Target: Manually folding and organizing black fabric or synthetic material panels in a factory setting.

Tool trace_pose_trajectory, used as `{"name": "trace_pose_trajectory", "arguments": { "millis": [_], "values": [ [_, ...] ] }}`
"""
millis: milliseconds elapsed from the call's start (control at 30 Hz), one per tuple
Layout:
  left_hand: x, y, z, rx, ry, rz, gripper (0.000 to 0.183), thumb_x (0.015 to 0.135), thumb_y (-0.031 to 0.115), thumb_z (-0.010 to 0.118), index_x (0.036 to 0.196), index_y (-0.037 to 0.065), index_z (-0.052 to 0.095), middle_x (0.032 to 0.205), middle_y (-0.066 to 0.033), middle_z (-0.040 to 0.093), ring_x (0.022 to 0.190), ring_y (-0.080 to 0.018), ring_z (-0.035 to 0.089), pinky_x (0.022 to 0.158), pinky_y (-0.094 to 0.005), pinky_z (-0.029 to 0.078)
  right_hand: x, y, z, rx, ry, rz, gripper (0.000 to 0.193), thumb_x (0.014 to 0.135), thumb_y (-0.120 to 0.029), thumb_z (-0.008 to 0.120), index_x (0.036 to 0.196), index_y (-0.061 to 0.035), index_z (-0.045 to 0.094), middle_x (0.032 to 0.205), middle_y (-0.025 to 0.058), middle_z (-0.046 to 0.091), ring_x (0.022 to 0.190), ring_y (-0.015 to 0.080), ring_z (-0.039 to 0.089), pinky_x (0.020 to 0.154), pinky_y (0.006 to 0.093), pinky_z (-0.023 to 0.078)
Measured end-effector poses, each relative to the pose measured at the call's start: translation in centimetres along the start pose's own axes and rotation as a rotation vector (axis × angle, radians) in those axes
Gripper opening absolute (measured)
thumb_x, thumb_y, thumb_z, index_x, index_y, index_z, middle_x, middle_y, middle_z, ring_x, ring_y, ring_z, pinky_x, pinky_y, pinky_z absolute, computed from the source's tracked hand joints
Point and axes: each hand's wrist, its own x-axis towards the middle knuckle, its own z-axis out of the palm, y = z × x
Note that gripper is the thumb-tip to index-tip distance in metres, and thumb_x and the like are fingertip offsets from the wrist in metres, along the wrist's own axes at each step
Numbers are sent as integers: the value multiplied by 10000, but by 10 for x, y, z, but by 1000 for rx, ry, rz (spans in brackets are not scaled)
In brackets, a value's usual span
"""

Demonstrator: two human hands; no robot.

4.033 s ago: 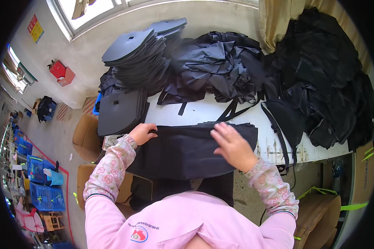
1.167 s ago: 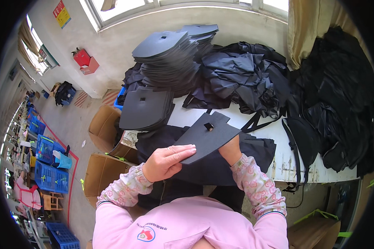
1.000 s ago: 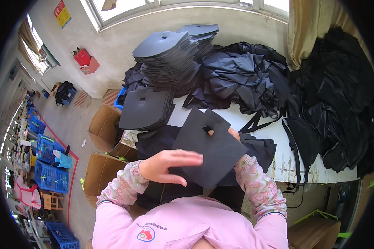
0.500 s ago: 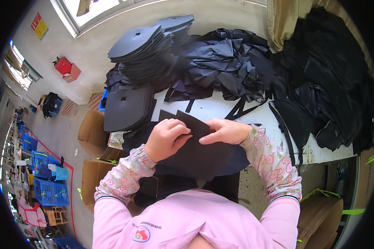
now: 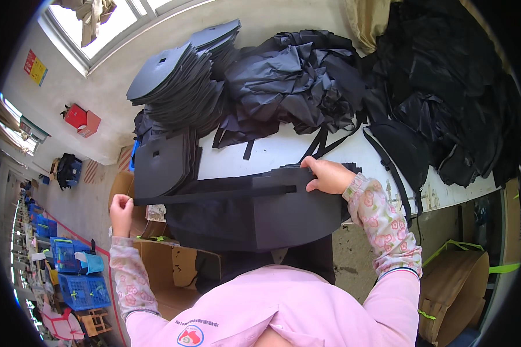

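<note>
A black fabric bag piece (image 5: 255, 214) lies at the near edge of the white table (image 5: 272, 151) and hangs over it. My right hand (image 5: 325, 174) presses on its top right corner, next to a black strap (image 5: 214, 195) that runs along its upper edge. My left hand (image 5: 121, 209) is out to the left, past the table's end, pinching the strap's far end and holding it taut. Whether a foam panel sits inside the fabric is hidden.
A tall stack of black foam panels (image 5: 176, 81) and a lower one (image 5: 162, 162) stand at the table's left. Heaps of black fabric bags (image 5: 295, 75) and more (image 5: 446, 98) fill the back and right. Cardboard boxes (image 5: 156, 272) and blue crates (image 5: 75, 272) sit on the floor at left.
Earlier I held a black foam panel above the fabric and brought it down. Now it is out of sight, my left hand has swung far left pulling the strap, and my right hand holds the corner.
</note>
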Motion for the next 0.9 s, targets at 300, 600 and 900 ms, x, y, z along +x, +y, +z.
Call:
{"name": "trace_pose_trajectory", "arguments": {
  "millis": [300, 600, 900],
  "values": [
    [2, 278, 202, -319, -1058, 624, 542, 861, 309, 753, 1279, 7, 585, 1247, -164, 638, 1169, -285, 599, 996, -369, 461, -30, -45, -1, -177, 214, -131, 607, 749, -201, 810, 1250, -116, 479, 881, 165, 694, 845, 387, 676, 724, 456, 523],
    [6, 316, 243, -295, -1577, 416, 680, 774, 159, 818, 1365, -7, 526, 1159, -104, 689, 1050, -157, 631, 961, -295, 477, -42, -54, 10, -324, 379, -170, 627, 723, -185, 810, 1260, -121, 492, 892, 127, 699, 759, 347, 683, 644, 421, 531],
    [7, 313, 250, -362, -1528, 561, 727, 796, 130, 786, 1425, -2, 446, 1313, -136, 600, 1143, -204, 588, 1019, -312, 439, -41, -65, 28, -587, 541, -140, 631, 724, -163, 787, 1290, -66, 526, 756, 61, 614, 668, 262, 638, 625, 371, 490]
  ]
}}
